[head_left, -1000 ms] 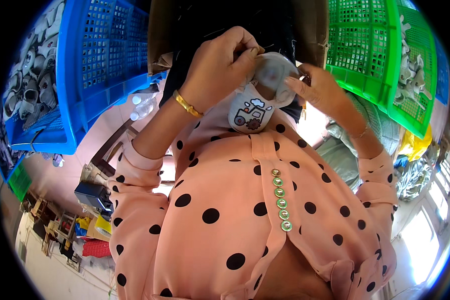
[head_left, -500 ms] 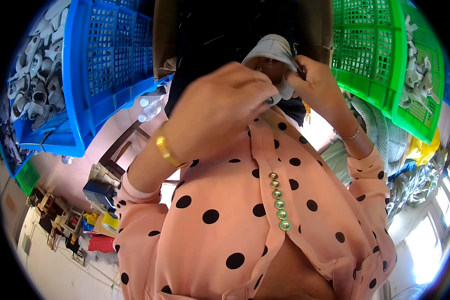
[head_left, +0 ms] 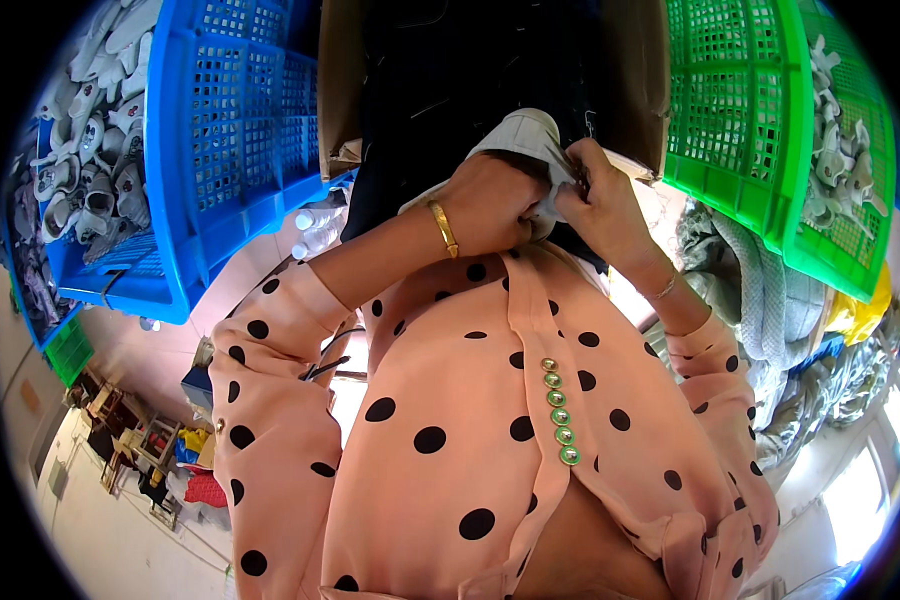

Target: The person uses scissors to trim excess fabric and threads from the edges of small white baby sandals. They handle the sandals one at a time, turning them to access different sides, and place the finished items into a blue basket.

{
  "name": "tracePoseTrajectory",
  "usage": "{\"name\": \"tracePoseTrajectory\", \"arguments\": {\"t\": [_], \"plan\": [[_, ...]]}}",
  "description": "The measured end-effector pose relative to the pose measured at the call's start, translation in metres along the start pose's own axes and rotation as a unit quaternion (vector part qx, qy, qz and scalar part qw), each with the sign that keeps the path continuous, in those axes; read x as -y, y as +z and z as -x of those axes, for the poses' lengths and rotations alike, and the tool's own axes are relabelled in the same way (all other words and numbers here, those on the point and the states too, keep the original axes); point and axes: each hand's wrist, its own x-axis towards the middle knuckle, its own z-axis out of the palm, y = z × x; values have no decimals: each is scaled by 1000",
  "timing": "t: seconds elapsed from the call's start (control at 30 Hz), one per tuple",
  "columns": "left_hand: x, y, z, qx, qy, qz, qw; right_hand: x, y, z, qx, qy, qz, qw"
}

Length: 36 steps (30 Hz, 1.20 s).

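A pale grey shoe upper (head_left: 525, 132) is held close in front of my chest, above dark cloth. My left hand (head_left: 492, 203), a gold bracelet at its wrist, is closed against the upper's inner side, its fingertips mostly hidden. The upper's right edge lies between the thumb and fingers of my right hand (head_left: 602, 205). Its toe part points away from me. Whether my fingers also hold something small cannot be made out.
A blue crate (head_left: 235, 130) holding grey shoe uppers (head_left: 100, 170) stands at the left. On the right is a green crate (head_left: 735, 120) with more pale pieces (head_left: 840, 170). A cardboard box (head_left: 342, 100) lies ahead between them. Plastic bottles (head_left: 316, 230) stand below the blue crate.
My left hand has moved right and turned into the upper's opening. The upper has come slightly lower, and my right hand has shifted a little down with it.
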Motion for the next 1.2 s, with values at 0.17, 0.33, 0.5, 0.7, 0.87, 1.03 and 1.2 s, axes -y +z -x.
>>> {"name": "tracePoseTrajectory", "arguments": {"t": [0.17, 0.33, 0.5, 0.7, 0.87, 1.03, 1.2], "plan": [[-4, 19, 9, -186, 21, -84, 979, 0, 1, -1, 6, -27, -30, 999], [-7, 9, 24, -268, 116, -147, 945, -9, 0, 0, -22, 8, -70, 997], [-17, 16, 47, -392, 173, -213, 878, 2, -3, 11, -70, 0, -142, 987], [-21, 12, 46, -487, 200, -275, 805, 18, -3, 15, -132, 34, -352, 926], [-26, 2, 49, -490, 211, -290, 795, 38, -12, 10, -131, 84, -420, 894], [-29, -12, 65, -499, 220, -249, 800, 36, -17, 3, -119, 4, -304, 945], [-39, -67, 110, -569, 192, -240, 763, 14, -83, -20, -181, 93, -271, 941]]}}
